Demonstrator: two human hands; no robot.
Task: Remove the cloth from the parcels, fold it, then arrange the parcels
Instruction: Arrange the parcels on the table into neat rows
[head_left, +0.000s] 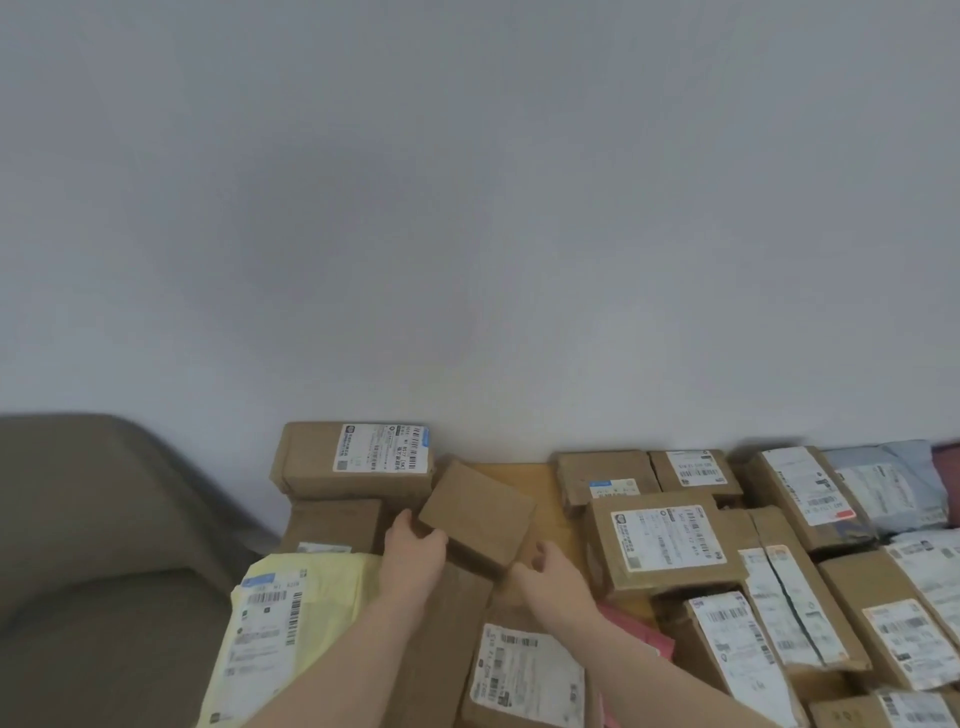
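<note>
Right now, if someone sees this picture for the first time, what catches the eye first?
Probably the plain box at the centre, tilted, with the left hand gripping its near-left corner and the right hand at its near edge. Next, the yellow mailer at lower left, and the labelled parcels crowding the right side.

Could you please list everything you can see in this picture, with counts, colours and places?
plain brown box: one, brown cardboard, tilted, centre, held by both hands.
labelled cardboard boxes: about a dozen, brown with white labels, mostly right of centre, one at the back left by the wall; exact count unclear.
yellow mailer: one, pale yellow with a white label, lower left.
grey mailers: at least one, pale grey-blue, far right.
pink mailer: one, pink, mostly hidden, lower centre.
table: one, light wood, a bare patch at centre.
chair: one, olive-brown, left.
wall: pale grey, behind.
left hand: grips the box's near left corner.
right hand: at the box's near right edge.
</note>
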